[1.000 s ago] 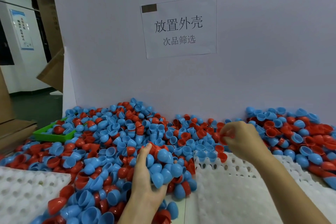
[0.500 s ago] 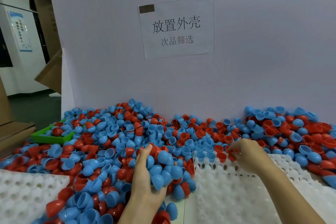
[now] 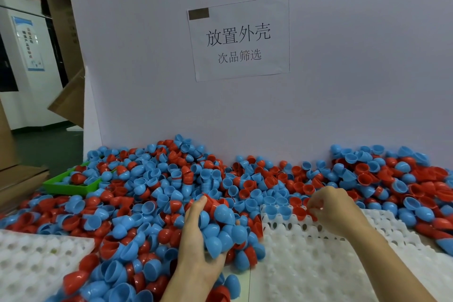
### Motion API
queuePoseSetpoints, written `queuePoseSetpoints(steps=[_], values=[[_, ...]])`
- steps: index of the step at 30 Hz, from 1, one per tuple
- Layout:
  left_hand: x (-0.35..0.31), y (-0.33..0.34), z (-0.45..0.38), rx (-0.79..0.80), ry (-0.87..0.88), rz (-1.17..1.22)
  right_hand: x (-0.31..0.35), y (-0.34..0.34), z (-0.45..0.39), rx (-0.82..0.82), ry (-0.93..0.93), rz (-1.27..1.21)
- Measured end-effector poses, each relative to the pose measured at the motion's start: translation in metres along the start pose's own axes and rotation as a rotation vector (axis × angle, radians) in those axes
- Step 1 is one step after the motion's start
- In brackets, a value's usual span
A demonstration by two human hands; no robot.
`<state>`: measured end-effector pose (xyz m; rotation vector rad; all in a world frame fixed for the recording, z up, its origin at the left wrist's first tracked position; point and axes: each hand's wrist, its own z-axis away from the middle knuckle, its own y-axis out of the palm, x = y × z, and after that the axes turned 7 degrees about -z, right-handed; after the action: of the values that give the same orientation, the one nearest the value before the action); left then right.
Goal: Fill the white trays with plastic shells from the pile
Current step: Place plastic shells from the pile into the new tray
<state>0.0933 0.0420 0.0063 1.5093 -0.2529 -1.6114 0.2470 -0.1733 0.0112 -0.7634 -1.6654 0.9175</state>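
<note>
A big pile of blue and red plastic shells [image 3: 152,193] covers the table against the back wall. My left hand [image 3: 196,235] is curled around a handful of blue and red shells [image 3: 223,228] at the pile's front. My right hand [image 3: 335,211] hovers over the far edge of the white tray [image 3: 318,265] on the right, fingers pinched on a red shell [image 3: 312,208]. A few blue and red shells sit in that tray's back row [image 3: 286,209]. A second white tray [image 3: 31,260] lies at the lower left, partly under shells.
A green bin [image 3: 71,186] holding shells sits at the pile's left edge. A white wall panel with a paper sign [image 3: 239,37] stands behind the pile. Cardboard boxes [image 3: 14,179] stand at the left. More shells [image 3: 404,179] heap up at the right.
My right hand has come down from above the pile to the far edge of the right tray. My left hand has stayed in place with its handful.
</note>
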Motion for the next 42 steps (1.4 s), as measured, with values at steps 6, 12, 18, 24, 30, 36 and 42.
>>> queuePoseSetpoints(steps=[6, 12, 18, 24, 30, 36, 42], values=[[0.001, 0.000, 0.001, 0.008, 0.001, -0.009, -0.002, 0.001, -0.002, -0.017, -0.028, 0.025], [-0.001, 0.000, 0.002, 0.021, 0.008, 0.016, 0.016, -0.018, -0.006, -0.062, -0.232, -0.097], [-0.001, 0.002, 0.005, 0.038, 0.029, -0.016, 0.082, -0.033, 0.027, 0.252, -0.527, -0.210], [-0.002, 0.001, 0.007, 0.063, -0.001, -0.019, 0.116, 0.003, 0.054, 0.446, -0.541, -0.137], [-0.004, 0.000, 0.004, 0.047, 0.006, -0.002, 0.111, 0.006, 0.048, 0.429, -0.531, -0.220], [-0.004, 0.000, 0.003, 0.076, -0.012, 0.017, 0.105, 0.004, 0.041, 0.249, -0.548, -0.247], [-0.001, -0.002, 0.000, 0.111, 0.006, -0.006, 0.105, 0.006, 0.039, 0.108, -0.558, -0.260]])
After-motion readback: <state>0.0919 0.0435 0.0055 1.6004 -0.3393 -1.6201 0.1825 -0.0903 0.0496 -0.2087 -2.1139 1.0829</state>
